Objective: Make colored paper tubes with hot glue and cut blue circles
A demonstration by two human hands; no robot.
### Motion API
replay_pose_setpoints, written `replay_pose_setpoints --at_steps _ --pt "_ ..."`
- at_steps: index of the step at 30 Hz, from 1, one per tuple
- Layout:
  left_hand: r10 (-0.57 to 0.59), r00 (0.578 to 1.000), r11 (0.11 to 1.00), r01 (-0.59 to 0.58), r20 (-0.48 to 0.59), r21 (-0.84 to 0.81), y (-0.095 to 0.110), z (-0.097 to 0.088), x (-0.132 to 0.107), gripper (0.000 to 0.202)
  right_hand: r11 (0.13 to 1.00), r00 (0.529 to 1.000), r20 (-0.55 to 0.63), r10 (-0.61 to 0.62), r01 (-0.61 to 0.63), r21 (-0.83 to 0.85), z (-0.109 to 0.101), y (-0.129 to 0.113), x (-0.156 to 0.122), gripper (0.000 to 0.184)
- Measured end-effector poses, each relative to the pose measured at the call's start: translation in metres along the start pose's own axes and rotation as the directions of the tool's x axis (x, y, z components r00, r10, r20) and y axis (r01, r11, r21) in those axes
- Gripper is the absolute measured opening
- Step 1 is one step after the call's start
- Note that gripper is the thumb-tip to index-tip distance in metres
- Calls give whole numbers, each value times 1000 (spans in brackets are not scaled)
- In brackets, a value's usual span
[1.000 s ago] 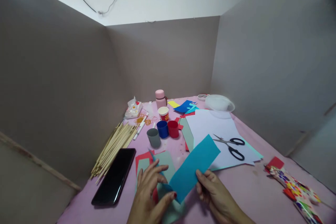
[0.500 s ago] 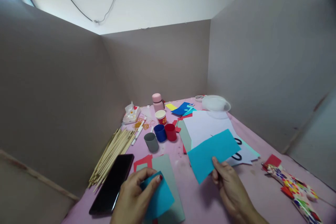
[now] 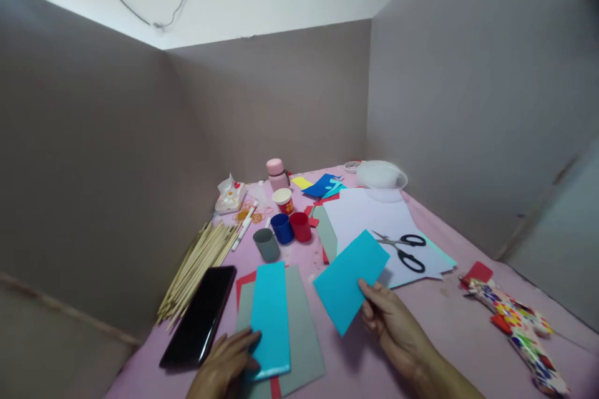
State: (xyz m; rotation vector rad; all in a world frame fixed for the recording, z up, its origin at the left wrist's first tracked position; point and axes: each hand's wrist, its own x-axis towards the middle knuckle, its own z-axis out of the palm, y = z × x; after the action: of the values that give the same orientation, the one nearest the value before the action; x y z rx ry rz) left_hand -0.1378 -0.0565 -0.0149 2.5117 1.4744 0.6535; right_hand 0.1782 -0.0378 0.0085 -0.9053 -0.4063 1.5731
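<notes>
A turquoise sheet of paper is pinched by one edge between the thumb and fingers of my right hand, held tilted above the pink table. On the left, a turquoise strip lies lengthwise on grey card with red paper showing from beneath. The fingers of my left hand rest flat at the strip's lower left edge, not gripping it. Scissors with black handles lie open on white paper beyond my right hand.
Beside my left hand are a black phone and a bundle of wooden sticks. Grey, blue and red cups stand mid-table. Farther back is a pink bottle; a flower-patterned item lies far right.
My left hand has let go of its turquoise piece, which now lies on the grey card as a strip. The right-hand sheet has shifted left, uncovering the scissors.
</notes>
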Motion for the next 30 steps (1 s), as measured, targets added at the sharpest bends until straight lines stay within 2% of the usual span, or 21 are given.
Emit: replay_pose_setpoints --at_steps 2,4,6,9,12,14,15,17,19,20,21,22,23,24,26,28,30 --pt "32 998 996 -36 52 87 5 -3 -5 33 1000 1000 0 27 -27 4 -2 1 -1 46" --pt "55 998 986 -60 37 157 24 -1 1 34 999 999 7 49 -49 -2 -2 3 -2 46" --pt "95 993 978 -107 74 178 49 10 14 41 998 998 25 62 -62 -11 -2 6 -2 45" --pt "210 939 941 -270 274 204 75 31 33 67 998 997 51 64 -62 -27 -2 11 -1 44" --pt "184 907 928 -288 380 238 74 43 36 67 998 996 67 55 -52 -44 -3 11 2 45" --pt "184 927 935 -268 326 234 65 44 32 58 998 996 78 50 -46 -52 -3 10 4 46" --pt "178 950 948 -236 257 215 62 42 31 55 997 995 88 53 -48 -59 -3 9 4 46" --pt "145 988 983 -150 54 103 63 36 33 55 994 990 123 75 -64 -83 -1 11 5 45" --pt "115 986 984 -130 -122 -120 77 28 43 57 987 978 173 116 -94 -127 1 16 3 45" --pt "118 976 958 -161 -184 -239 87 22 51 51 981 970 198 141 -111 -157 2 19 2 44" --pt "118 972 918 -185 -203 -350 98 16 60 33 974 962 218 165 -124 -191 2 22 1 43" --pt "35 990 877 -96 -137 -470 110 10 69 21 966 957 229 180 -127 -227 1 23 0 44" --pt "-160 982 805 73 -97 -588 120 4 79 20 960 958 229 174 -114 -256 0 23 -1 46" --pt "-311 950 689 195 -42 -698 129 -1 87 26 960 967 214 140 -79 -268 -1 21 -2 49" --pt "-445 888 442 329 114 -834 141 -8 98 33 960 986 168 -8 54 -273 -5 11 -4 50" --pt "-443 867 296 384 230 -875 148 -9 103 36 933 971 167 -171 214 -290 -6 -1 -7 48" --pt "-415 865 267 412 282 -871 151 -5 103 39 917 941 263 -211 284 -281 -4 -9 -11 52"
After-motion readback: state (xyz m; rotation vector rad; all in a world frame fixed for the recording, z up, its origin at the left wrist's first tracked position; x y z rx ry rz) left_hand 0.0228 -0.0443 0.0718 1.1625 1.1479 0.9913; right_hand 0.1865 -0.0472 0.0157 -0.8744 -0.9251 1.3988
